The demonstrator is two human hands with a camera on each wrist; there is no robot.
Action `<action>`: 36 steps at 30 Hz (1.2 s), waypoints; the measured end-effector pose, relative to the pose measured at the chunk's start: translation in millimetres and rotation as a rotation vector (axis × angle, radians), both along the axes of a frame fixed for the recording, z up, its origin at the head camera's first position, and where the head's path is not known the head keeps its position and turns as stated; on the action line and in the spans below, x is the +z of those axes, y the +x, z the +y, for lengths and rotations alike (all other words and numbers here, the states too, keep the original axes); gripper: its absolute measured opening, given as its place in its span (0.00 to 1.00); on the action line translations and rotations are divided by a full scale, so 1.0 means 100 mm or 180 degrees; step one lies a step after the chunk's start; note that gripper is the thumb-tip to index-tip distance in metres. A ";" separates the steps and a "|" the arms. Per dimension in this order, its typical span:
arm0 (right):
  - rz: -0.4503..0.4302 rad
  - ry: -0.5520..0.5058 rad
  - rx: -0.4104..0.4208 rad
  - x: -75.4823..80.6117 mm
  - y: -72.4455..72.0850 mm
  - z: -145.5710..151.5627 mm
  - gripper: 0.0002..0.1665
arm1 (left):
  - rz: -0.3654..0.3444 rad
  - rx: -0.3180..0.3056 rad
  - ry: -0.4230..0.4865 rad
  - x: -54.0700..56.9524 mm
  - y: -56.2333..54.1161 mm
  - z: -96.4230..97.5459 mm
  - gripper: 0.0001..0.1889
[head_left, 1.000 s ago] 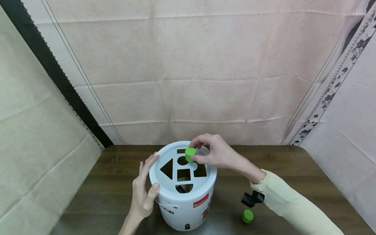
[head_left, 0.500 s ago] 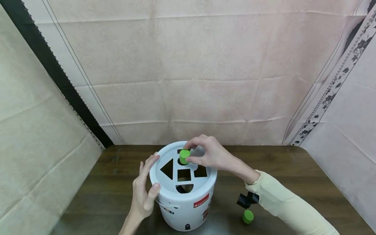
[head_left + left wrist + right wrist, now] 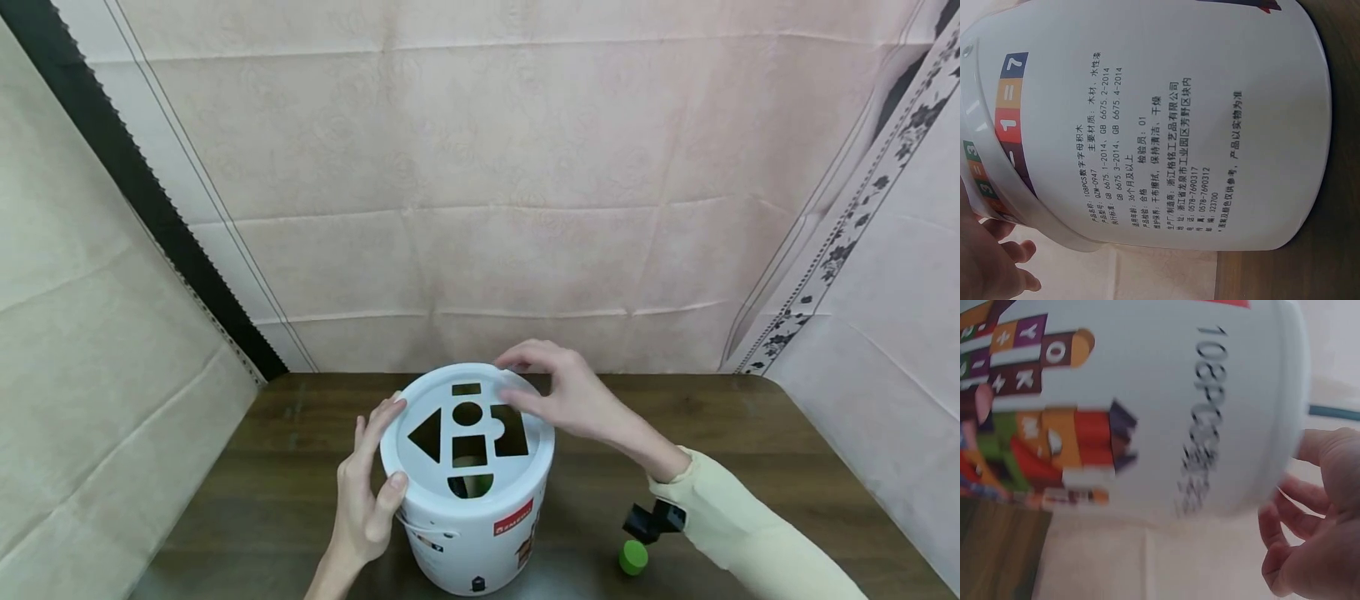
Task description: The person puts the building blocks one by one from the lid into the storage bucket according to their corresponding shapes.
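A white bucket stands upright with its lid on. The lid has several cut-outs, among them a round one, a triangle, a square and a half-round one. My left hand rests against the lid's left rim, fingers and thumb spread along it; some of its fingers hang loosely in the left wrist view. Above the lid's right side hovers my right hand, thumb and fingers apart with nothing between them. Something green shows inside through the half-round hole. A green cylinder block lies on the table below the right wrist.
The brown wooden table runs back to a pale cloth hung behind it, with more cloth at both sides. A black wrist device sits under the right sleeve, near the green block.
My right hand has let go of a green cylinder at the round hole, which now shows dark, and has moved right with fingers spread. The left hand stays put.
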State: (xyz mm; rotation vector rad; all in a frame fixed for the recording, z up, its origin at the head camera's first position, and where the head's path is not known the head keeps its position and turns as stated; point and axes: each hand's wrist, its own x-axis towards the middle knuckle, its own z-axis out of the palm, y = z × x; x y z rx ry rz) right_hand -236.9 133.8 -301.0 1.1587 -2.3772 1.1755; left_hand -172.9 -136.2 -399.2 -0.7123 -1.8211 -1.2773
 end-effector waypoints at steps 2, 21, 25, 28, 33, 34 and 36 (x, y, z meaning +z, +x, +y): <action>0.0043 -0.0121 -0.0129 0.00 0.03 0.14 0.18 | 0.0024 0.0000 0.0003 0.00 0.00 0.00 0.31; 0.0266 -0.0181 -0.0354 -0.76 0.50 1.35 0.30 | 0.0037 -0.0013 0.0057 -0.02 0.02 0.00 0.31; 0.0223 -0.0219 -0.0285 -1.06 0.62 1.51 0.32 | 0.0065 -0.0023 0.0037 -0.02 0.01 0.01 0.31; 0.0191 -0.0226 -0.0256 -1.24 0.68 1.59 0.34 | 0.0076 -0.0020 0.0038 -0.02 0.00 0.01 0.31; -0.0012 -0.0170 -0.0162 -1.48 0.78 1.66 0.35 | 0.0054 -0.0017 0.0047 -0.01 -0.01 0.02 0.31; -0.0065 -0.0143 -0.0151 -1.52 0.80 1.68 0.34 | 0.0050 -0.0018 0.0046 -0.01 -0.01 0.02 0.31; -0.0157 -0.0077 -0.0109 -1.60 0.84 1.70 0.34 | 0.0041 -0.0019 0.0044 -0.01 -0.01 0.03 0.31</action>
